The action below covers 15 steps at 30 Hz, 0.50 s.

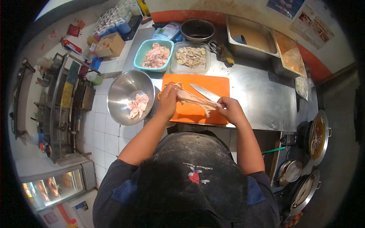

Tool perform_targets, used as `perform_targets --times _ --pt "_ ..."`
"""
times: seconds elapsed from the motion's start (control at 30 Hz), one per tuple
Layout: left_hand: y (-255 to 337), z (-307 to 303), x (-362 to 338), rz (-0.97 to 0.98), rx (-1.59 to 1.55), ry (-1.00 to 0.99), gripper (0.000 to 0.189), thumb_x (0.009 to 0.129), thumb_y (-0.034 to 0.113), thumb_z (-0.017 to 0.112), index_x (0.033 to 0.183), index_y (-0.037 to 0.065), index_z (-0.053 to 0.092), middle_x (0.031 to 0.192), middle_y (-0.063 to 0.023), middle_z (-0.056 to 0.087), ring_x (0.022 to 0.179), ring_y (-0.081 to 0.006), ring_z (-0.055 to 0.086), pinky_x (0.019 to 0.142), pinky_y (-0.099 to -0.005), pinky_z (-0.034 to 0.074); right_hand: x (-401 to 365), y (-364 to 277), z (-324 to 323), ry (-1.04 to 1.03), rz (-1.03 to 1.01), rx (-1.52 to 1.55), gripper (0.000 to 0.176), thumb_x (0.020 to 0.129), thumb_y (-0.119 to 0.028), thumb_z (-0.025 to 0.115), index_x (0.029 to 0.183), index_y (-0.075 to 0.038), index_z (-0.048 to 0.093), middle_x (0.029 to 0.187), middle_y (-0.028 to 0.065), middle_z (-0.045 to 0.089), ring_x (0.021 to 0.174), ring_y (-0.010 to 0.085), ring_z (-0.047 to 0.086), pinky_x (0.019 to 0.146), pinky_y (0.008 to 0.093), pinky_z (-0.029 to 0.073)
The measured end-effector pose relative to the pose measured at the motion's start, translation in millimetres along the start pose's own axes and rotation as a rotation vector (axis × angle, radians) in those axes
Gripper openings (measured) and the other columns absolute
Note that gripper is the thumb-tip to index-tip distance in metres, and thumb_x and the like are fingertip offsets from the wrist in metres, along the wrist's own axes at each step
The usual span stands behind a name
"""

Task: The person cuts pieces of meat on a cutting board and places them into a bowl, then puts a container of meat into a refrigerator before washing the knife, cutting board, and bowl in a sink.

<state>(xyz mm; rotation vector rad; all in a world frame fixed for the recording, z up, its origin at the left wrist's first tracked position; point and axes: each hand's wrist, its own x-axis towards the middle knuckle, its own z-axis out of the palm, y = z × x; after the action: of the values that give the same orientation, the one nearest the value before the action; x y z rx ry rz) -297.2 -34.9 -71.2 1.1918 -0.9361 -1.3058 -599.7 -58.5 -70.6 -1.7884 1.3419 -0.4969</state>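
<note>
A long, pale piece of raw poultry (194,99) is stretched over the orange cutting board (171,116). My left hand (169,99) grips its left end with curled fingers. At the other end, my right hand (230,110) is closed, thumb and fingertips pinching the narrow tip. From that same hand the blade of a kitchen knife (204,92) points up and to the left, with its handle hidden within or behind the hand. Left of the board, a steel bowl (118,85) holds a few pale pink raw pieces (138,105).
Behind the board stand a turquoise tub (137,57) of raw meat and a clear container (189,70) of cut pieces. A dark round pan (197,30) and steel trays (251,47) line the wall. Large pans (319,136) sit at the right. Bare steel counter (262,98) lies beside the board.
</note>
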Motion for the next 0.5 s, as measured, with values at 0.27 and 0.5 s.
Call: perform_targets --times 0.27,0.5 --pt "24 -17 22 0.036 0.4 -0.01 0.01 0.106 0.011 0.065 0.113 0.004 0.064 0.089 -0.0023 0.068 0.077 -0.0108 0.066 0.07 -0.0301 0.054 14 8 4 0.067 -0.06 0.048 0.021 0.086 -0.007 0.08 0.104 0.0 0.073 0.099 0.0164 0.077 0.094 0.0309 0.075 0.087 0.0397 0.059" --pt "90 12 19 0.232 0.932 -0.348 0.03 0.111 0.028 0.065 0.098 0.001 0.067 0.074 -0.0081 0.064 0.073 -0.0175 0.063 0.068 -0.0352 0.051 33 -56 62 0.127 -0.458 0.145 0.042 0.086 -0.028 0.092 0.111 0.0 0.072 0.104 0.0166 0.078 0.098 0.0324 0.076 0.089 0.0428 0.061"
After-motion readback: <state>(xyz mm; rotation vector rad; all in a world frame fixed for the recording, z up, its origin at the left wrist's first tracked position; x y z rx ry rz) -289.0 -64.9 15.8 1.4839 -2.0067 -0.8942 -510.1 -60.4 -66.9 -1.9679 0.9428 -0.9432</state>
